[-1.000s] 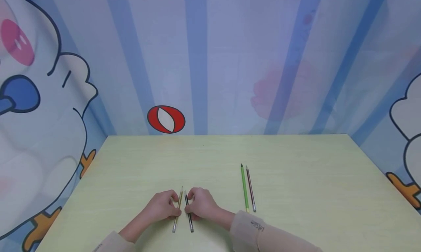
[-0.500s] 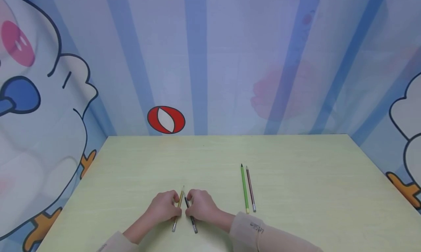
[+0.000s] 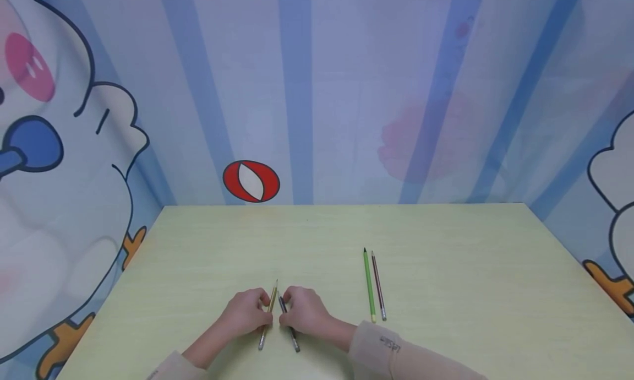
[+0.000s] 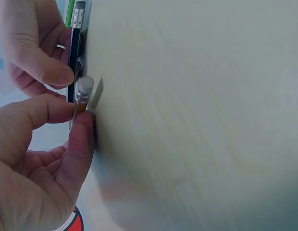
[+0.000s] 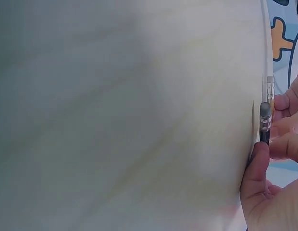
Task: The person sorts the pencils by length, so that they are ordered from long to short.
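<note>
Near the table's front, my left hand (image 3: 246, 313) pinches a yellow pencil (image 3: 272, 302) between thumb and fingers. Its white eraser end points toward me, and its tip points away. Just to the right, my right hand (image 3: 306, 312) pinches a black pencil (image 3: 294, 340) with a grey eraser. The two pencils lean toward each other, tips close together and eraser ends apart; whether the tips touch I cannot tell. In the left wrist view, the black pencil (image 4: 75, 45) shows beyond the yellow pencil's eraser (image 4: 85, 84). The right wrist view shows the black pencil's eraser (image 5: 265, 110) nearest.
A green pencil (image 3: 369, 286) and a dark red pencil (image 3: 378, 286) lie side by side on the pale table (image 3: 470, 270), right of my hands. Behind the table's far edge hangs a blue striped cartoon backdrop (image 3: 342, 93).
The black pencil has turned, its eraser end swinging right, so it slants more. The yellow pencil's tip has shifted slightly right. Both hands keep their hold.
</note>
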`<state>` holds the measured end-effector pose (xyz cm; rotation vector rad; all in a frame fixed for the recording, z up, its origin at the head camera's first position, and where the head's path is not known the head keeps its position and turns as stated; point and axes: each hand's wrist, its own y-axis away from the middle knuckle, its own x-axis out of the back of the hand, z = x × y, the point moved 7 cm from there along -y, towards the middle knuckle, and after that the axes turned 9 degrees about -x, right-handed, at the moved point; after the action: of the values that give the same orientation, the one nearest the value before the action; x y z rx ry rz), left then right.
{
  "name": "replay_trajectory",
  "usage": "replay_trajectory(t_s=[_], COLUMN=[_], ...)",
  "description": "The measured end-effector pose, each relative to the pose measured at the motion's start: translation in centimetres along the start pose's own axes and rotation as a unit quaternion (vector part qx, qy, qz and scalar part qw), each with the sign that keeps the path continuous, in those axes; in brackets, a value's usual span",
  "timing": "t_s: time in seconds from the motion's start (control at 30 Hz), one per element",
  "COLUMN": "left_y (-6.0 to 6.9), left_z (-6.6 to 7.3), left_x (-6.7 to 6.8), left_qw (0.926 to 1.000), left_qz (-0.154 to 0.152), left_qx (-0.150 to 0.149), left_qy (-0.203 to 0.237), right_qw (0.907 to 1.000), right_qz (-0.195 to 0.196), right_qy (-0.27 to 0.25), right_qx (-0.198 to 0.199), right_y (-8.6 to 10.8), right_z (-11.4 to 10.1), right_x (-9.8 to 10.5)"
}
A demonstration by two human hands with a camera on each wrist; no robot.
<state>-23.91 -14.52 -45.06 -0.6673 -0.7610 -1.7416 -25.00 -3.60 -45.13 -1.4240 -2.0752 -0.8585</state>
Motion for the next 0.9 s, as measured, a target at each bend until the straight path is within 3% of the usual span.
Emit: replay_trajectory(t_s=[0.23,0.5,0.7,0.9], left_y=[-0.1,-0.5,-1.3,-1.9], left_z=[-0.1,0.9,2.2,4.0], left_x=[0.0,0.1,-0.2,-0.5], left_qw=[0.9997,0.997,0.9892,0.9776], left_qz=[-0.008,0.021,0.04,0.05], left_qx=[0.005,-0.025,-0.058,-0.082], left_qy=[0.022,0.07,0.128,0.187], right_qw=[0.9971,0.9913,0.9841,0.9688], right_qz=[-0.031,-0.05,-0.058,-0.069], right_qy=[-0.069,-0.121,-0.167,-0.238], right_qx=[-0.003,0.009,0.019,0.018], right_y=[0.1,0.2,0.1,0.4], right_z=[0.7,1.6,2.1,2.7], right_x=[0.3,1.9,3.5,5.4])
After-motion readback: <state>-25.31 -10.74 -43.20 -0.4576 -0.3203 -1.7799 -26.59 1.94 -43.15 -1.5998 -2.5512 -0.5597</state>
